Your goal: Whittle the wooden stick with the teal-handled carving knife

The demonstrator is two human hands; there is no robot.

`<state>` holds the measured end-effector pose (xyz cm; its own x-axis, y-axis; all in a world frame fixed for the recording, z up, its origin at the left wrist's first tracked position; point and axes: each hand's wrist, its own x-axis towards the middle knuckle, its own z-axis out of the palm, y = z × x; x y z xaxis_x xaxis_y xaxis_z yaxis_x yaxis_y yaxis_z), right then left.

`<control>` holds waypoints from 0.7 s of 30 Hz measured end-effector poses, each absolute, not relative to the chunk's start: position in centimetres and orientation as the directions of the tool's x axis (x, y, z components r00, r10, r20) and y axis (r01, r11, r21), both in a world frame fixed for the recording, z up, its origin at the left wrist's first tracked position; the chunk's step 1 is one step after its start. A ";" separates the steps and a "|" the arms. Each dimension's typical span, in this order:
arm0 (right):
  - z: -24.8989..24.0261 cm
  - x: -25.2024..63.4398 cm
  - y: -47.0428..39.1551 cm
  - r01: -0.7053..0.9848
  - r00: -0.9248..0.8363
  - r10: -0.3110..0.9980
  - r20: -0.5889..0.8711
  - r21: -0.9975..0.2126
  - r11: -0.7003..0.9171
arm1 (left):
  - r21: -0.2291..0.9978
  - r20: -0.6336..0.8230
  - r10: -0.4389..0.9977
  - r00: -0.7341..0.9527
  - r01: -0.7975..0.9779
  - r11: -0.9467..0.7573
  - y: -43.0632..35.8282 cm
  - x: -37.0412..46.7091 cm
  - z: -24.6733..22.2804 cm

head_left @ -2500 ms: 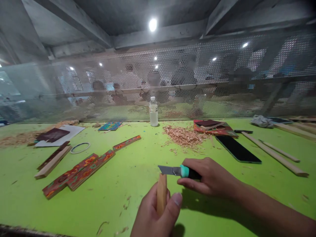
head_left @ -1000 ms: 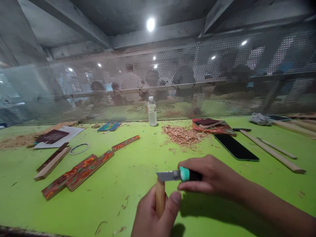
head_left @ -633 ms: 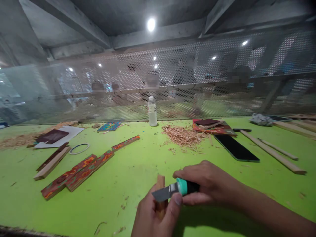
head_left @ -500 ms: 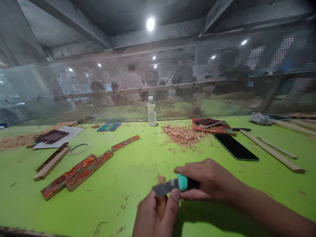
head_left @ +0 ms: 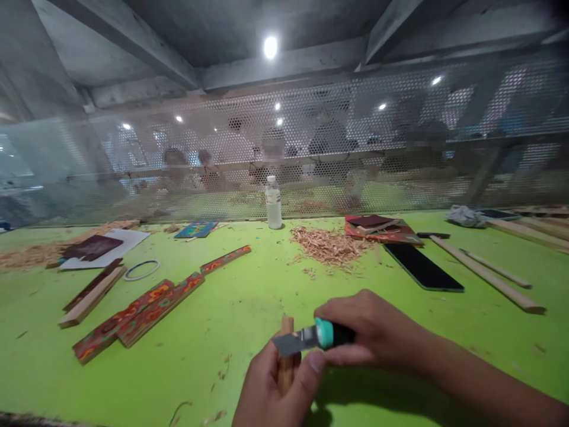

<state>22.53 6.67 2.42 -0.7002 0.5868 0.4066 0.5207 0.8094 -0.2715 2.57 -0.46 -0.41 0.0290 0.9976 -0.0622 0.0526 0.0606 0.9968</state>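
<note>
My left hand is closed around a short brown piece of wood, whose upper end sticks out beyond the fingers. In my right hand is a utility knife with a black handle and a teal collar. Its wide grey blade lies across the wood, pointing left, and covers part of it. The left thumb is close under the blade, near the knife's collar. Both hands are low in the view, over the green tabletop.
Painted wood strips and a ring lie left. Beyond the hands are a pile of shavings and a bottle by the perforated screen. A phone and wooden sticks are at right.
The knife and my right hand have shifted slightly left and down. My left hand has turned a little, and the wood stands more upright in the view.
</note>
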 end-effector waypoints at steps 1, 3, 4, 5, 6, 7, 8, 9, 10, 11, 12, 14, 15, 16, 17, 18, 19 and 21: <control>2.2 22.2 6.4 0.511 -0.719 0.573 0.394 -0.261 0.819 | 0.998 -0.056 0.998 0.019 0.028 0.056 -0.4 2.7 -0.4; 1.9 21.9 6.2 0.507 -0.730 0.554 0.400 -0.227 0.832 | 0.998 -0.047 0.999 0.004 0.041 0.047 -0.4 3.0 -0.2; 1.8 21.8 6.2 0.508 -0.728 0.543 0.418 -0.203 0.837 | 0.996 -0.043 0.999 -0.001 0.078 0.043 -0.4 3.1 -0.2; 1.7 21.8 6.3 0.508 -0.727 0.529 0.437 -0.175 0.843 | 0.992 -0.037 0.999 -0.007 0.119 0.038 -0.4 3.2 -0.1; 1.6 22.0 6.5 0.508 -0.725 0.516 0.456 -0.152 0.848 | 0.988 -0.029 0.999 -0.014 0.153 0.031 -0.5 3.2 -0.1; 1.6 22.2 6.8 0.516 -0.708 0.518 0.481 -0.148 0.844 | 0.985 -0.022 1.000 -0.014 0.173 0.024 -0.5 3.1 -0.1; 1.6 22.5 7.2 0.534 -0.676 0.540 0.501 -0.170 0.828 | 0.984 -0.018 1.000 -0.002 0.179 0.018 -0.6 3.0 -0.1; 1.7 22.9 7.6 0.565 -0.631 0.575 0.521 -0.199 0.801 | 0.985 -0.019 1.000 0.017 0.171 0.016 -0.6 2.9 -0.1; 1.8 23.4 8.2 0.616 -0.536 0.643 0.547 -0.268 0.741 | 0.988 -0.031 0.999 0.038 0.152 0.025 -0.7 2.8 -0.1; 1.9 23.9 8.7 0.660 -0.463 0.695 0.550 -0.310 0.685 | 0.991 -0.056 0.997 0.060 0.123 0.048 -0.7 2.7 -0.2; 2.1 24.5 9.1 0.721 -0.370 0.710 0.599 -0.298 0.626 | 0.993 -0.090 0.992 0.084 0.081 0.083 -0.7 2.6 -0.2; 2.4 25.1 9.7 0.779 -0.291 0.721 0.629 -0.282 0.560 | 0.984 -0.170 0.977 0.130 -0.034 0.176 -0.6 2.5 -0.1; 2.5 25.2 9.7 0.775 -0.301 0.736 0.607 -0.294 0.560 | 0.970 -0.205 0.966 0.158 -0.097 0.222 -0.5 2.6 -0.1; 2.5 25.1 9.6 0.764 -0.327 0.749 0.576 -0.306 0.568 | 0.954 -0.227 0.954 0.196 -0.152 0.258 -0.5 2.6 0.0; 2.6 24.8 9.4 0.751 -0.355 0.762 0.542 -0.320 0.578 | 0.938 -0.237 0.944 0.231 -0.200 0.284 -0.5 2.6 0.0; 2.5 24.4 9.1 0.738 -0.380 0.766 0.518 -0.330 0.589 | 0.923 -0.243 0.936 0.255 -0.236 0.304 -0.5 2.7 0.1; 2.5 24.0 8.8 0.729 -0.400 0.765 0.504 -0.331 0.599 | 0.911 -0.252 0.931 0.264 -0.261 0.320 -0.5 2.7 0.1; 2.3 23.2 8.2 0.725 -0.434 0.761 0.482 -0.315 0.613 | 0.901 -0.278 0.932 0.233 -0.273 0.337 -0.7 2.6 0.1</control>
<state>23.18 8.17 2.27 -0.4339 0.7611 0.4820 0.7251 0.6126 -0.3146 2.58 -0.69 0.13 0.2326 0.9320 -0.2779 -0.2729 0.3368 0.9012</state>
